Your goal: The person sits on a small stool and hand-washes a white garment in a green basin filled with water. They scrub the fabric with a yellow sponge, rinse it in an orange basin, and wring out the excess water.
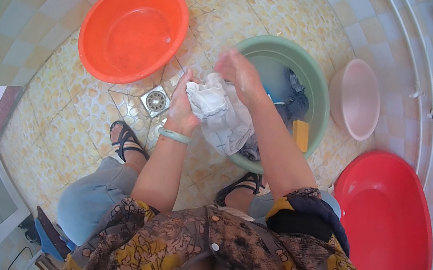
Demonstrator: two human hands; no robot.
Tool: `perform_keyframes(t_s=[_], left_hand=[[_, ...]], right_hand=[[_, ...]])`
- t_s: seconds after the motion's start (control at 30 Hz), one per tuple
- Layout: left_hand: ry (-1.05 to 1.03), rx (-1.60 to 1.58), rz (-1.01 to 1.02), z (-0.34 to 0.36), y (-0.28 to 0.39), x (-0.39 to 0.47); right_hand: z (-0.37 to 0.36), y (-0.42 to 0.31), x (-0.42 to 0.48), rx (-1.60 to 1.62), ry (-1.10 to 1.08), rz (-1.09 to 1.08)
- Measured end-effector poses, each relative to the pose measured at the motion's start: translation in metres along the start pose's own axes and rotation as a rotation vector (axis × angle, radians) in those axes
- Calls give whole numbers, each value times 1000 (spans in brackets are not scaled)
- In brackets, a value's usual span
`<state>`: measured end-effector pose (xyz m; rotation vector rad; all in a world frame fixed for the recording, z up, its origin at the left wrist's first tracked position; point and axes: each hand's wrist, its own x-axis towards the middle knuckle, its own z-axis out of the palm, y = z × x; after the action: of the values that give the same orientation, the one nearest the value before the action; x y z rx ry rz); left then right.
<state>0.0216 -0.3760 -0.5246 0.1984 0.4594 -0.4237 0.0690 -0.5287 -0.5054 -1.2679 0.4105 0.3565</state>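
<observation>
A wet white garment (220,110) hangs bunched in my left hand (182,105), which wears a pale bangle (174,135) at the wrist. Blurred over the cloth's top is my right hand (243,75), its fingers stretched past the fabric; whether it grips any is unclear. The garment's lower end droops over the near-left rim of a green basin (321,105). Inside that basin, dark clothes (294,101) lie in cloudy water. A yellow bar (300,135), apparently laundry soap, sits at the basin's right side.
An orange basin (134,35) stands upper left, near a floor drain (156,101). To the right, a pink basin (359,101) leans against the tiled wall, below pipes (420,96). A large red tub (386,249) lies at my right. My sandalled feet (127,141) flank the work area.
</observation>
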Motion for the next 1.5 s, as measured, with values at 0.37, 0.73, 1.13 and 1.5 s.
perform_keyframes(t_s=[0.37,0.73,1.13,1.5], left_hand=[[24,54,64,9,4,-9],[-105,43,-82,-32,-1,-16],[-412,106,-16,-4,17,-15],[20,764,239,0,9,-3]], right_hand=[[-12,6,-34,357,-106,-88],[0,-26,-55,379,-157,-167],[-19,-25,-42,194,-243,19],[11,9,-54,-37,102,-179]])
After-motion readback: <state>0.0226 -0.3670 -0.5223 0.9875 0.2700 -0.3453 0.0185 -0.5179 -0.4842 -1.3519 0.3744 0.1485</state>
